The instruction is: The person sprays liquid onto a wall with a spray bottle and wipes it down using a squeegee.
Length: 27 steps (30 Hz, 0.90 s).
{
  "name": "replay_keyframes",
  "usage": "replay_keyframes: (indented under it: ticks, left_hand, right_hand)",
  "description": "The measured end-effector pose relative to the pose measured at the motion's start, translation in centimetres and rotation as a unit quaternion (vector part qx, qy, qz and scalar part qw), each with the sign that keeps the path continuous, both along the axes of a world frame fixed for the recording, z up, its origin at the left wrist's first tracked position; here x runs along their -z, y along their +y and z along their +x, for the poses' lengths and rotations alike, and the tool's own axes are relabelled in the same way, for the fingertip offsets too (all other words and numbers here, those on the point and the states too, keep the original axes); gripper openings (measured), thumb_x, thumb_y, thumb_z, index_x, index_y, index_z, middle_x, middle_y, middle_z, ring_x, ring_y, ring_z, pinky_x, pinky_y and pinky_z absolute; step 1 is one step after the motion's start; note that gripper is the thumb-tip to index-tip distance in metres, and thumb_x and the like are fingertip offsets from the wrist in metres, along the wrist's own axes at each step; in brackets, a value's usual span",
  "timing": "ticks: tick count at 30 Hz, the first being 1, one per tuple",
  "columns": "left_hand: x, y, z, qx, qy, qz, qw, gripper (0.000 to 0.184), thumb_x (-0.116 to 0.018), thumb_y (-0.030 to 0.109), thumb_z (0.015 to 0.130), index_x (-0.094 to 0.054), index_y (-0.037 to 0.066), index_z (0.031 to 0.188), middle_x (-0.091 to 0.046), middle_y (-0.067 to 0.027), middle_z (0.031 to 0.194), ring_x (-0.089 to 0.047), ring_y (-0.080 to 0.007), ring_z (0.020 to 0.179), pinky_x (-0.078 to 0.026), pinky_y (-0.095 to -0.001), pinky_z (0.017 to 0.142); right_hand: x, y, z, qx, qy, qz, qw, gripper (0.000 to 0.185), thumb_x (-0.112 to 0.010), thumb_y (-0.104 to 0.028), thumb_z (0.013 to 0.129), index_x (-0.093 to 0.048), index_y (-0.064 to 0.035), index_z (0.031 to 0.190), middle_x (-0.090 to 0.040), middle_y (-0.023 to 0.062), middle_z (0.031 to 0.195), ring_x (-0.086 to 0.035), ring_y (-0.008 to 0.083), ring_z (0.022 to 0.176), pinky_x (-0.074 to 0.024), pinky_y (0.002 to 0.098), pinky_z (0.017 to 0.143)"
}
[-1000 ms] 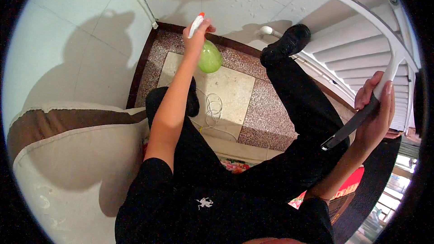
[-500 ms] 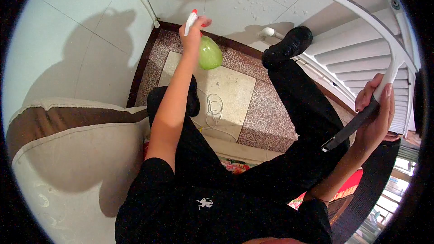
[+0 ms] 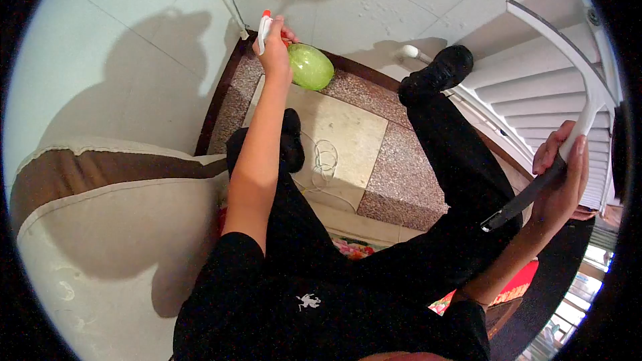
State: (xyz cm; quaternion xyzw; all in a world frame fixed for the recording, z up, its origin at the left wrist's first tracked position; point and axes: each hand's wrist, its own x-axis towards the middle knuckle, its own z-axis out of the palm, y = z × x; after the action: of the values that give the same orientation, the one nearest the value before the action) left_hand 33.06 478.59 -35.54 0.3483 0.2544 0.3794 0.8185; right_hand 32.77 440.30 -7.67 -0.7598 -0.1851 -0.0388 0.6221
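Note:
My left hand [image 3: 274, 53] is wrapped round the neck of a spray bottle [image 3: 311, 67], out in front near the corner. The bottle has a see-through green body and a white and red trigger head. It is tilted, its body pointing to the right. On the right, my right hand [image 3: 565, 170] grips a squeegee [image 3: 587, 87] with a white frame and a dark handle. Its long curved blade points up and away, in front of the white radiator. The handle end hangs over my right thigh.
Water drops dot the tiled wall [image 3: 381, 0] ahead. A ribbed white radiator [image 3: 535, 97] stands at the right, with a pipe near my shoe. A thin white cable [image 3: 326, 160] lies coiled on the floor between my feet. A covered padded seat [image 3: 120, 227] is at the left.
My left hand has moved slightly left with the spray bottle, whose body has swung up to the right. The squeegee has barely shifted in the view.

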Motion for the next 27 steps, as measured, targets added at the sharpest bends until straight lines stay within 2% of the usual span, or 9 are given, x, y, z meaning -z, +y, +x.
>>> replay_keyframes:
  ticks: [2,6,8,11,14,17,21,24,27]
  left_hand:
    - [-0.4,-0.4,0.2,-0.106,0.049,0.043,0.992,0.036,-0.066,0.015,0.086,-0.057,0.001,0.118,-0.062,-0.0075,0.074,-0.058,-0.0125,0.071,-0.045,-0.0288,0.063]
    - [1.0,0.9,0.2,-0.109,0.007,0.027,0.994,0.026,-0.068,0.013,0.086,-0.058,0.003,0.108,-0.062,-0.0067,0.074,-0.059,-0.0127,0.067,-0.044,-0.0281,0.058]
    - [1.6,1.4,0.2,-0.122,-0.043,-0.055,0.990,0.020,-0.067,0.013,0.087,-0.057,0.004,0.102,-0.063,-0.0058,0.075,-0.060,-0.0135,0.066,-0.044,-0.0268,0.056]
    - [1.8,1.3,0.3,-0.175,0.086,-0.005,0.981,0.021,-0.065,0.013,0.087,-0.057,0.003,0.103,-0.058,-0.0027,0.069,-0.057,-0.0129,0.059,-0.043,-0.0262,0.054]
    - [2.7,1.9,0.1,-0.145,0.103,-0.050,0.983,0.020,-0.065,0.012,0.087,-0.057,0.002,0.103,-0.056,-0.0030,0.066,-0.053,-0.0127,0.054,-0.044,-0.0265,0.054]
    - [3.6,2.0,0.5,-0.139,0.014,-0.103,0.985,0.016,-0.064,0.011,0.087,-0.058,0.002,0.100,-0.057,-0.0043,0.067,-0.055,-0.0135,0.054,-0.046,-0.0290,0.056]
    - [4.0,2.3,1.0,-0.221,0.112,-0.029,0.968,0.023,-0.060,0.008,0.084,-0.059,0.002,0.107,-0.053,-0.0035,0.064,-0.052,-0.0142,0.052,-0.048,-0.0324,0.054]
    - [2.8,2.1,0.2,-0.175,0.087,-0.087,0.977,0.023,-0.061,0.012,0.085,-0.059,0.002,0.106,-0.055,-0.0034,0.066,-0.053,-0.0142,0.054,-0.048,-0.0315,0.057]
    - [1.5,1.9,-0.2,-0.203,0.042,-0.037,0.978,0.018,-0.061,0.016,0.088,-0.058,0.002,0.100,-0.058,-0.0039,0.066,-0.057,-0.0153,0.057,-0.046,-0.0316,0.058]
  right_hand:
    - [0.0,-0.3,0.1,-0.009,0.000,-0.004,1.000,0.034,-0.039,-0.031,0.103,-0.049,0.0012,0.102,-0.040,0.0025,0.065,-0.037,0.0084,0.055,-0.0297,0.0219,0.050]
    - [0.0,-0.2,0.0,-0.012,-0.003,-0.008,1.000,0.035,-0.039,-0.032,0.102,-0.050,0.0015,0.103,-0.042,0.0034,0.063,-0.039,0.0095,0.054,-0.0311,0.0220,0.049]
    - [0.0,0.0,-0.1,-0.001,-0.010,-0.012,1.000,0.037,-0.039,-0.033,0.102,-0.052,0.0018,0.104,-0.045,0.0044,0.061,-0.041,0.0105,0.052,-0.0323,0.0220,0.048]
    - [0.1,0.0,-0.2,0.011,-0.007,-0.016,1.000,0.038,-0.040,-0.034,0.102,-0.052,0.0014,0.104,-0.045,0.0042,0.060,-0.041,0.0105,0.052,-0.0315,0.0217,0.048]
    - [0.1,-0.1,0.0,0.023,-0.010,-0.018,1.000,0.037,-0.040,-0.034,0.101,-0.052,0.0009,0.104,-0.045,0.0040,0.061,-0.041,0.0104,0.052,-0.0308,0.0214,0.048]
    - [0.1,0.0,-0.1,0.026,-0.013,-0.034,0.999,0.036,-0.041,-0.033,0.101,-0.053,0.0006,0.103,-0.046,0.0038,0.060,-0.041,0.0099,0.052,-0.0305,0.0212,0.048]
    - [0.2,0.3,-0.1,0.019,-0.023,-0.033,0.999,0.035,-0.041,-0.033,0.101,-0.052,0.0000,0.102,-0.046,0.0031,0.059,-0.041,0.0088,0.051,-0.0296,0.0206,0.047]
    - [0.3,0.2,0.0,0.009,-0.016,-0.028,0.999,0.035,-0.040,-0.033,0.101,-0.052,-0.0003,0.101,-0.046,0.0026,0.059,-0.041,0.0084,0.051,-0.0293,0.0203,0.046]
    - [0.3,0.3,0.0,0.010,-0.014,-0.026,1.000,0.035,-0.040,-0.033,0.101,-0.052,-0.0005,0.101,-0.047,0.0024,0.059,-0.041,0.0082,0.051,-0.0293,0.0201,0.046]
